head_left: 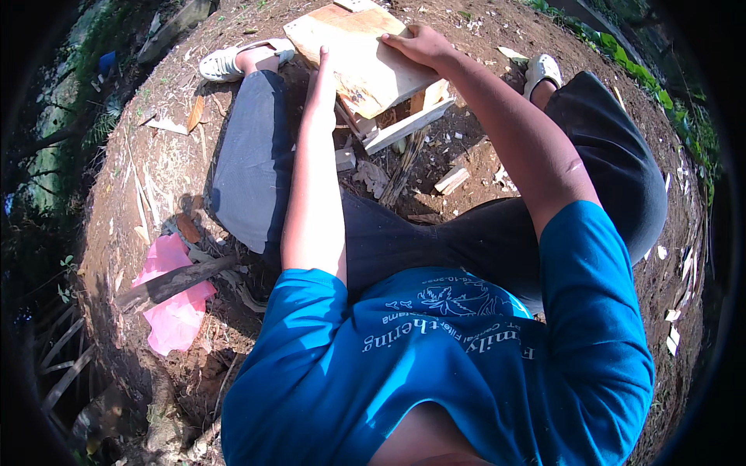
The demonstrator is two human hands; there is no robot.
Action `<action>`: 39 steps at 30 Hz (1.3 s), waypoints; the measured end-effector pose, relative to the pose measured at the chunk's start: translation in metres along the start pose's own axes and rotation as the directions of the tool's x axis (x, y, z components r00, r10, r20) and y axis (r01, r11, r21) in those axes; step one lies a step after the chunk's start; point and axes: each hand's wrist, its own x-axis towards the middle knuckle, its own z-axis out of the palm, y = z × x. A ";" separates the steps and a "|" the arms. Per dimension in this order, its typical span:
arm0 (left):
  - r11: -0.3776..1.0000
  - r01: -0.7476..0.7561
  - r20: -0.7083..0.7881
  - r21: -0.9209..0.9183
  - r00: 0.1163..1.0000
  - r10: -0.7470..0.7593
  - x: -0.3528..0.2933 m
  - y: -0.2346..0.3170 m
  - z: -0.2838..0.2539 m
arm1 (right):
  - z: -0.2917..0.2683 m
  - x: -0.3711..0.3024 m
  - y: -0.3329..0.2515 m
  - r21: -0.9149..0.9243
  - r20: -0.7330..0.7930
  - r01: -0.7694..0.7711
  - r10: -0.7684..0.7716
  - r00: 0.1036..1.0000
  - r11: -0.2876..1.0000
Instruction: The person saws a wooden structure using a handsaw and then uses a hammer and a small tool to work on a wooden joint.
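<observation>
A pale, rough-edged wooden board (361, 62) lies tilted between my hands, out in front of my lap. My left hand (321, 89) grips its left edge, the thumb upright along the side and the other fingers hidden. On the far right edge my right hand (423, 46) is closed, its thumb on the top face and its fingers bent over the rim. Below the board is a wooden frame (408, 126) of pale strips, partly covered by it. Whether the board touches the frame I cannot tell.
My legs are spread around the frame. Wood offcuts (452, 180) and chips lie on the soil. To the left a pink plastic bag (175, 303) rests under a dark stick (175, 283). Green plants (622, 58) border the ground at the far right.
</observation>
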 end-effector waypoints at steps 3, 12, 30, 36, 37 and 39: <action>0.991 -0.078 0.085 -0.108 0.993 0.087 -0.011 0.014 0.009 | 0.004 -0.020 -0.028 0.041 -0.051 -0.021 0.023 0.998 0.999; 0.984 -0.099 0.194 0.149 0.979 0.069 0.036 0.021 -0.028 | 0.054 -0.015 -0.004 0.095 -0.200 0.100 -0.079 0.977 0.990; 0.979 -0.095 0.098 0.183 0.992 0.078 0.020 0.023 -0.028 | 0.080 -0.005 0.013 0.371 -0.186 0.213 -0.152 0.971 0.904; 0.984 -0.087 0.138 0.156 0.988 0.065 0.028 0.018 -0.018 | 0.072 -0.001 0.021 0.369 -0.210 0.211 -0.140 0.968 0.905; 0.983 -0.091 0.155 0.157 0.986 0.067 0.033 0.017 -0.014 | 0.066 0.003 0.028 0.408 -0.218 0.231 -0.152 0.964 0.883; 0.946 -0.125 0.087 0.299 0.991 0.103 0.057 0.018 -0.024 | 0.066 0.004 0.021 0.526 -0.175 0.224 -0.153 0.972 0.820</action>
